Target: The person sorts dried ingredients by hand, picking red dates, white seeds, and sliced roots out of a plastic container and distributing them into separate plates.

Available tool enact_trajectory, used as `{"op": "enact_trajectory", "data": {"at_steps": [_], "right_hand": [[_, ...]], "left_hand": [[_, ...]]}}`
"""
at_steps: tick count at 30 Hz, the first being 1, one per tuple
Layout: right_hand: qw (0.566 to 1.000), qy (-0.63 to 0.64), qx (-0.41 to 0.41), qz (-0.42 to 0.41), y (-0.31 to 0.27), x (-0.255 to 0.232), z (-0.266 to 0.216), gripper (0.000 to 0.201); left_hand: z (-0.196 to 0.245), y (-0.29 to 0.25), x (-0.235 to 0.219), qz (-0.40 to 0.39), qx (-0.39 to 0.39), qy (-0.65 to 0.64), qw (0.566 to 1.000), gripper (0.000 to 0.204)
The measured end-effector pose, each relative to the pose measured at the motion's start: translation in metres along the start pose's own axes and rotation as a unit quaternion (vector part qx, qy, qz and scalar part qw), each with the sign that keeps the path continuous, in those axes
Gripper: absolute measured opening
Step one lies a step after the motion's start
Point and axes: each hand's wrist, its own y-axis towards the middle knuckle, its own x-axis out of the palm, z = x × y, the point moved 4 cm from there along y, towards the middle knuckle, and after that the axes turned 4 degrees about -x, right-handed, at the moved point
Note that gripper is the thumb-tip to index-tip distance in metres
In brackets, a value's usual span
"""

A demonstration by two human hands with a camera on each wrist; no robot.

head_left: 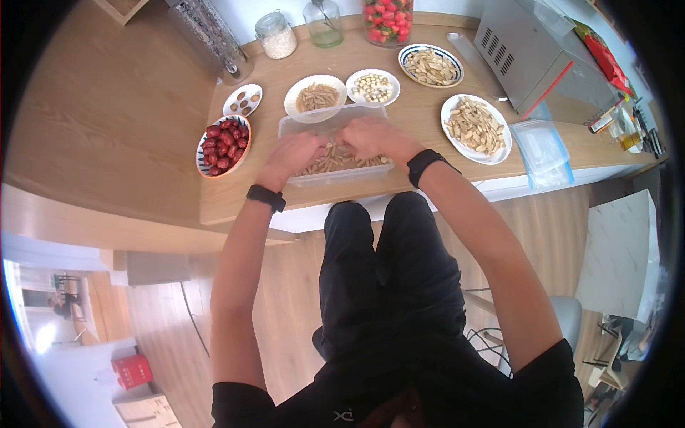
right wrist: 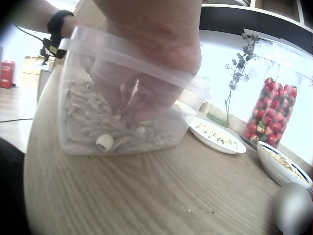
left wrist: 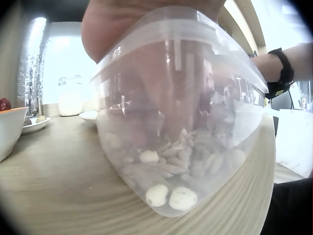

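A clear plastic bin (head_left: pixel 341 177) stands near the counter's front edge, holding small tan elongated pieces (head_left: pixel 332 158) and several round cream-coloured seeds (left wrist: pixel 183 198). Both hands reach down into it. My left hand (head_left: pixel 297 151) is over the left part of the pile, its fingers bent downward. Close beside it, my right hand (head_left: pixel 371 137) comes in from the right. Seen through the cloudy wall in the right wrist view, the right fingers (right wrist: pixel 142 105) point down into the pieces. I cannot tell whether either hand grips any, as the fingertips are blurred or hidden.
Behind the bin are a plate of tan pieces (head_left: pixel 317 97) and a plate of cream seeds (head_left: pixel 373 88). A bowl of red dates (head_left: pixel 225 148) sits left. Rightward are a plate of pale slices (head_left: pixel 476 128), a bowl of slices (head_left: pixel 430 66), plastic bags (head_left: pixel 544 153) and a microwave (head_left: pixel 546 60).
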Motion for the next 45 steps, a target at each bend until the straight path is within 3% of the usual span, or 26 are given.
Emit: {"op": "enact_trajectory", "data": {"at_steps": [3, 5, 7, 9, 10, 12, 14, 17, 21, 23, 24, 25, 26, 27, 28, 30, 31, 33, 36, 43, 45], "right_hand": [[1.0, 0.009, -0.002, 0.004, -0.001, -0.002, 0.0, 0.02], [1.0, 0.008, -0.001, 0.0, -0.001, -0.003, -0.001, 0.018], [1.0, 0.008, -0.002, -0.001, 0.002, -0.007, -0.001, 0.017], [0.996, 0.078, -0.033, 0.032, 0.008, -0.01, 0.001, 0.019], [0.996, 0.082, -0.03, 0.032, 0.01, -0.006, 0.001, 0.019], [0.967, 0.219, -0.035, 0.122, 0.015, -0.014, -0.002, 0.026], [0.965, 0.221, -0.016, 0.137, 0.029, -0.001, -0.008, 0.028], [0.96, 0.222, 0.011, 0.172, 0.034, 0.014, -0.011, 0.031], [0.969, 0.183, 0.01, 0.167, 0.025, 0.005, -0.005, 0.026], [0.975, 0.146, 0.02, 0.164, 0.032, 0.012, 0.012, 0.022], [0.98, 0.111, 0.029, 0.16, 0.035, 0.009, 0.019, 0.019], [0.981, 0.107, 0.026, 0.158, 0.034, 0.005, 0.028, 0.019], [0.965, 0.157, 0.018, 0.208, 0.027, -0.014, 0.033, 0.017], [0.944, 0.207, 0.009, 0.258, 0.021, -0.03, 0.04, 0.015], [0.944, 0.206, 0.006, 0.257, 0.021, -0.043, 0.044, 0.015], [0.907, 0.235, 0.107, 0.333, 0.02, -0.063, 0.073, 0.014], [0.906, 0.235, 0.105, 0.335, 0.019, -0.069, 0.083, 0.014], [0.928, 0.135, 0.182, 0.295, 0.018, -0.07, 0.11, 0.015], [0.925, 0.153, 0.221, 0.267, 0.019, -0.058, 0.135, 0.015], [0.941, 0.02, 0.204, 0.27, 0.019, -0.052, 0.118, 0.017], [0.94, 0.051, 0.107, 0.319, 0.019, -0.059, 0.093, 0.021]], "left_hand": [[0.004, -0.001, -0.006, 0.008, 0.005, -0.021, 1.0, 0.017], [0.001, -0.002, -0.009, 0.016, -0.05, -0.125, 0.991, 0.016], [-0.001, 0.0, -0.011, 0.044, -0.033, -0.138, 0.989, 0.012], [-0.01, 0.003, -0.003, 0.068, -0.016, -0.151, 0.986, 0.01], [-0.015, 0.006, 0.002, 0.079, -0.018, -0.225, 0.971, 0.009], [-0.013, 0.009, 0.002, 0.087, -0.014, -0.298, 0.951, 0.009], [-0.012, 0.008, -0.002, 0.053, -0.078, -0.375, 0.922, 0.01], [-0.012, 0.011, 0.002, 0.104, -0.024, -0.394, 0.913, 0.013], [-0.013, 0.011, 0.001, 0.077, -0.046, -0.331, 0.939, 0.018], [-0.013, 0.013, 0.007, 0.034, -0.037, -0.177, 0.983, 0.025], [-0.008, 0.01, 0.0, 0.038, -0.037, -0.179, 0.982, 0.025], [0.0, 0.005, -0.006, 0.039, 0.0, -0.122, 0.992, 0.029], [0.008, 0.001, -0.009, 0.038, 0.035, -0.065, 0.997, 0.033], [0.008, 0.001, -0.01, 0.042, 0.032, -0.066, 0.996, 0.033], [0.009, 0.002, -0.01, 0.024, 0.031, -0.072, 0.997, 0.035], [0.009, 0.001, -0.009, 0.007, 0.029, -0.077, 0.997, 0.038], [0.009, 0.002, -0.009, 0.007, 0.035, -0.082, 0.996, 0.037], [0.007, 0.003, -0.009, 0.008, 0.042, -0.082, 0.996, 0.036], [0.003, 0.008, -0.006, -0.002, 0.032, -0.094, 0.995, 0.035], [0.01, 0.001, -0.011, 0.008, 0.035, -0.103, 0.994, 0.035], [0.008, 0.003, -0.007, -0.008, 0.026, -0.097, 0.995, 0.037]]}}
